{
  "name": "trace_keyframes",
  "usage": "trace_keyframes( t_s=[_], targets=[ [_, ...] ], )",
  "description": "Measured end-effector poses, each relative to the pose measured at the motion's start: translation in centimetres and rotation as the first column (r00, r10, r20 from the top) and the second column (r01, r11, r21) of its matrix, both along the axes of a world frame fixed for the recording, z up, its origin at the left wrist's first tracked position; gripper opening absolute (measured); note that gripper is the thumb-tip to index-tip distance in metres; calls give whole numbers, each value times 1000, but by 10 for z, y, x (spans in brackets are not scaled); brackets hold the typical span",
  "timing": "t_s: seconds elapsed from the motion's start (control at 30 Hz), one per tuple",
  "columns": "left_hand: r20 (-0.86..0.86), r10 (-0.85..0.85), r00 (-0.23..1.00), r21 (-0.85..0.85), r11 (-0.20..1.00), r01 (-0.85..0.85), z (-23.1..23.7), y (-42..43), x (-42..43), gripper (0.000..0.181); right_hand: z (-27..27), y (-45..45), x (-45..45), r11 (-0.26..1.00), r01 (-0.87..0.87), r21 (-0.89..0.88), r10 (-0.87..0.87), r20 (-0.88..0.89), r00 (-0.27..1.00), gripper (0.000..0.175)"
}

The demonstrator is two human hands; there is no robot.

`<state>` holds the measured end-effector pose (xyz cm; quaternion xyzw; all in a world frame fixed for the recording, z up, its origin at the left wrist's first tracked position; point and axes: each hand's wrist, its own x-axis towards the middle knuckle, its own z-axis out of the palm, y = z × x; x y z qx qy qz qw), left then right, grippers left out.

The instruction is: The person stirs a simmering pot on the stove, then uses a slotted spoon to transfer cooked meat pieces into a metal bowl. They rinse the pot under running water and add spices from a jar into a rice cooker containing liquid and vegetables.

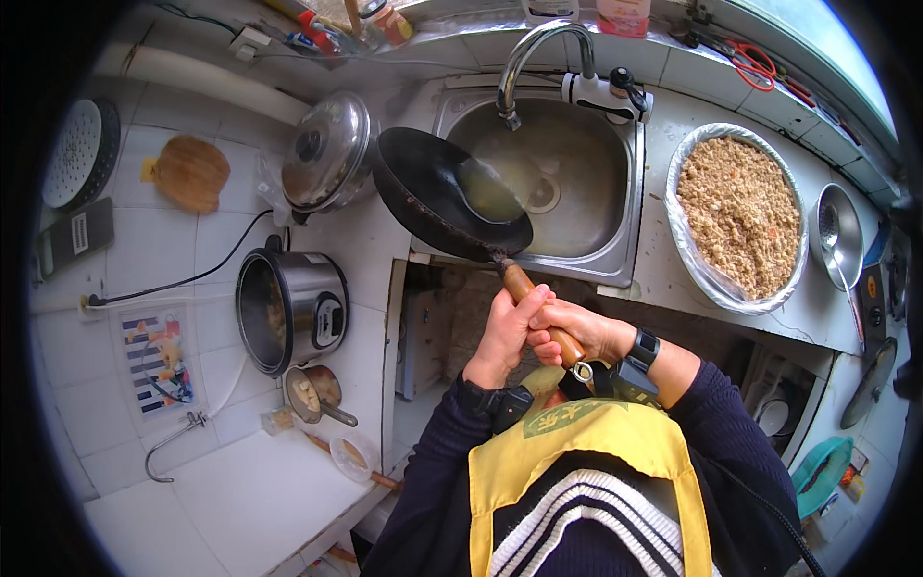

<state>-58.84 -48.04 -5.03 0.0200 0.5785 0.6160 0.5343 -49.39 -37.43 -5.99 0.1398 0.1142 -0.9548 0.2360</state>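
Both hands are wrapped around the wooden handle (570, 348) of a black wok (433, 195). My left hand (502, 328) grips nearer the pan, and my right hand (580, 324) holds the handle closer to its metal ring end. The wok is tilted over the left side of a stainless steel sink (598, 216). Cloudy yellowish liquid (494, 191) lies at the wok's lowered side, by the rim. More cloudy liquid covers the sink's bottom around the drain (542, 195). A curved chrome faucet (544, 36) arches above the basin.
Right of the sink stands a plastic-lined basin of crumbly brown food (743, 216), with a metal ladle (836, 231) beyond. To the left are a lidded steel pot (328, 151), an open rice cooker (310, 310) and a small saucepan (314, 393). Red-handled scissors (753, 65) lie on the ledge.
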Motion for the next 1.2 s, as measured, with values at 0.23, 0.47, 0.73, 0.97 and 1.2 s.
trace_keyframes(
  t_s=[0.23, 0.47, 0.73, 0.97, 1.2],
  targets=[
    [-176, -14, 984, 4, 1000, 14, 16, 7, 7, 27, -15, 3, 6, 943, -80, -323, 49, -104, 993, 26],
    [-204, -46, 978, 7, 999, 49, 16, 13, 8, 28, -13, 8, 8, 935, -65, -348, 35, -93, 995, 26],
    [-21, -48, 999, 15, 999, 48, 11, 20, 10, 37, 0, 22, 9, 969, -10, -248, 13, 7, 1000, 22],
    [196, -76, 978, 74, 995, 63, 15, 15, -4, 36, 25, 22, 1, 987, 98, 125, -94, -34, 995, 24],
    [468, -12, 883, 197, 976, -91, 17, 10, -27, 26, 64, 48, -6, 779, -212, 590, 294, -46, 955, 47]
  ],
)
